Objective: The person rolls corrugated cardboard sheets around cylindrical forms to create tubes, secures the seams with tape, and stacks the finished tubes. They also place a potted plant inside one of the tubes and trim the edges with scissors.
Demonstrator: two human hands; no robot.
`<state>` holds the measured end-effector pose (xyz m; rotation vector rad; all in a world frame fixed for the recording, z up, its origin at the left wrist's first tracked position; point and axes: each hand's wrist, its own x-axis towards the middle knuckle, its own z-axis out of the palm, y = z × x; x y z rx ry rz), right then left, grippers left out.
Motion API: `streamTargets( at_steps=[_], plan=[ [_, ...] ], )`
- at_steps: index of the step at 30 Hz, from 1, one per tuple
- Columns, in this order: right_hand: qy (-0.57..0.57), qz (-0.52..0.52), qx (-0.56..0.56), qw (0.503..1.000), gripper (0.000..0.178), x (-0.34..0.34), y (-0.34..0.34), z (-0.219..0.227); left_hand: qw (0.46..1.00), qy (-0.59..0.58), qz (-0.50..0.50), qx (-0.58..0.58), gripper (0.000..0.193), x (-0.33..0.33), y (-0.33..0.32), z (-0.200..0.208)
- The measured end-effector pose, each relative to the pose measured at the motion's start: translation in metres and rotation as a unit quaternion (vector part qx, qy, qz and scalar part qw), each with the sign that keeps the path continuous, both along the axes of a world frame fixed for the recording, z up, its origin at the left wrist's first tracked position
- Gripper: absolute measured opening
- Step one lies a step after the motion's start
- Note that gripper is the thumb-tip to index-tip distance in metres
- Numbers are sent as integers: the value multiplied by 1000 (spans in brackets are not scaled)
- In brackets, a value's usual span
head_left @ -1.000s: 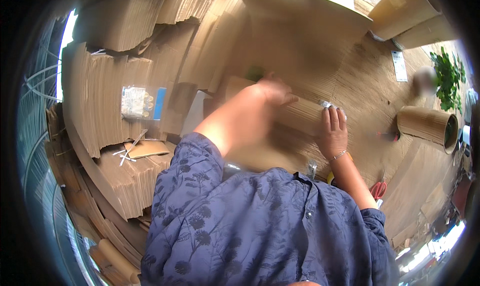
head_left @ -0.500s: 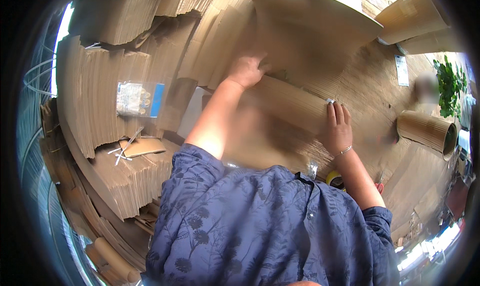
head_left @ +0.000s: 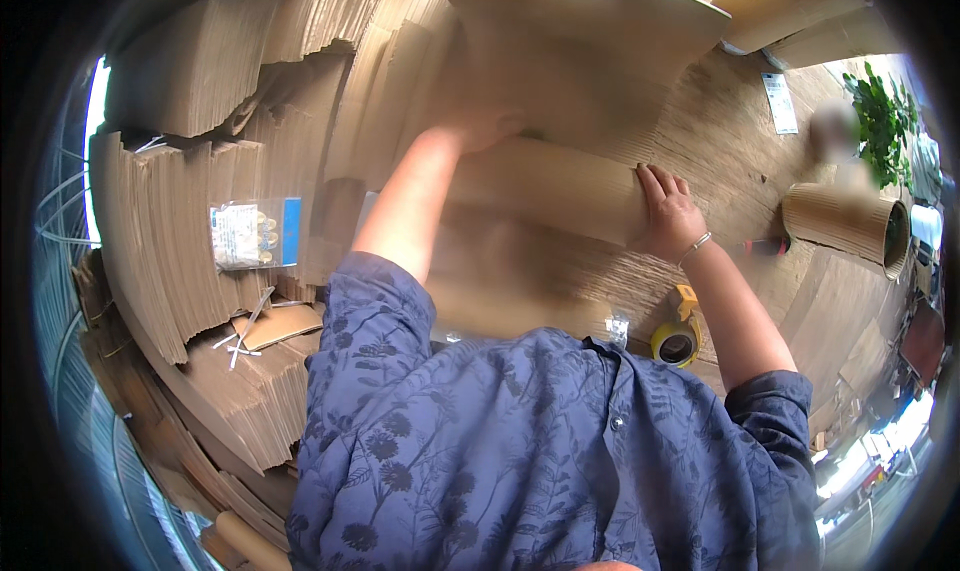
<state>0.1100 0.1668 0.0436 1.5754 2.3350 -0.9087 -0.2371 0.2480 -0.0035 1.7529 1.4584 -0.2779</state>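
Though straighter earlier, right hand (head_left: 673,219) aslant

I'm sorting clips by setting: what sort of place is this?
Probably a packing area or cardboard workshop: stacks of cardboard fill the left side, and a yellow tape roll and a curled corrugated sheet lie to the right.

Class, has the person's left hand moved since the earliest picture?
Yes: the left hand has shifted left, farther from the cardboard tube lying at the right.
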Motion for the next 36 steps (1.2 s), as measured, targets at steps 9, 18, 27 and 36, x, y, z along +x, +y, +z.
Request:
streamTargets(
  at_steps=[9, 18, 27, 36],
  plan=[
    [-16, 6, -26, 1000, 118, 1, 13, 4, 989, 28, -54, 135, 49, 0, 13, -42],
    [-16, -5, -52, 999, 119, 3, 19, 4, 998, -30, -57, -21, 50, 23, 25, -16],
    [-1, 16, -31, 999, 119, 8, 18, -8, 996, 1, -79, -33, 67, 31, 23, -21],
    [-11, 18, -77, 997, 118, 2, 38, 0, 993, 30, -88, -75, 67, 20, 28, -65]
  ],
)
